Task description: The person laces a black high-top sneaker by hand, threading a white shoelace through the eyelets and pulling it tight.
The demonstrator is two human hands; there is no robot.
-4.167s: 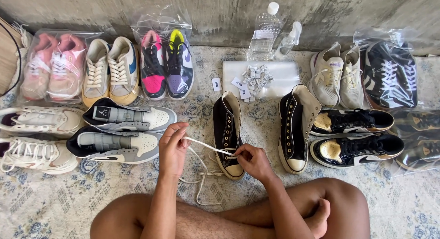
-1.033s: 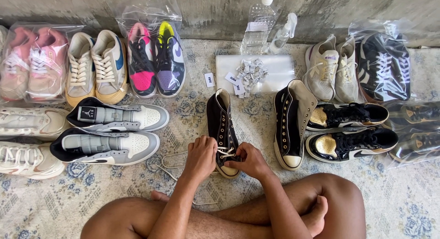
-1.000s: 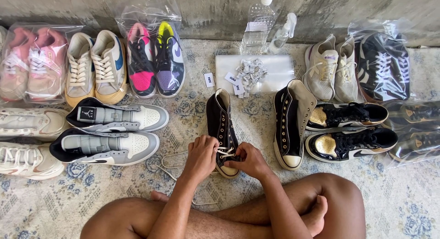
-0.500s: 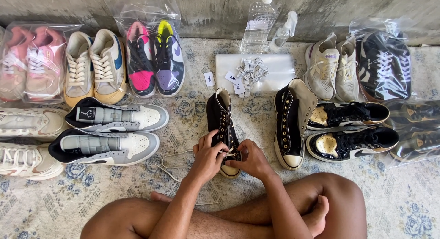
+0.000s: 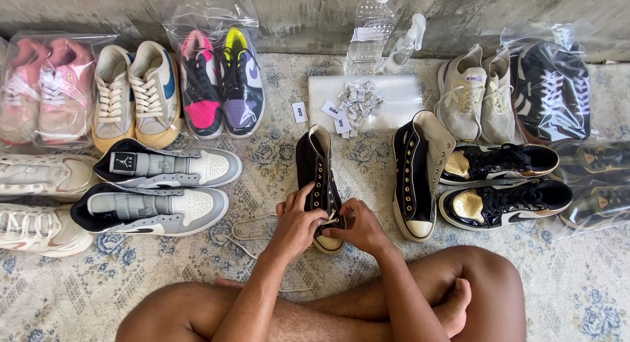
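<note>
both hands are working low on the black high-top shoe (image 5: pixel 319 184), which is lying on the patterned rug (image 5: pixel 85 276) right in front of the crossed legs, toe toward the person. left hand (image 5: pixel 295 225) is curled narrow, fingers pinching the white lace (image 5: pixel 246 240) at the bottom eyelets near the toe cap; right hand (image 5: pixel 359 229) is pinching in from the other side, touching the same spot. exact grip is partly hidden by the knuckles.

risks, as a judgement: the loose lace is trailing in a loop on the rug beside the left wrist, so it is likely snagging or twisting when pulled through, leaving a flipped strand. the shoe is not being braced, so a tug is probably sliding or tipping it. ends pulled unevenly are giving one short tail.

the matching unlaced high-top (image 5: pixel 417 178) is standing just to the right, near the glossy black-and-gold pair (image 5: pixel 505 184); a wide right elbow is possibly knocking it over. grey high-tops (image 5: pixel 157 188) are lying left, paper tags (image 5: pixel 357 106) well apart.
</note>
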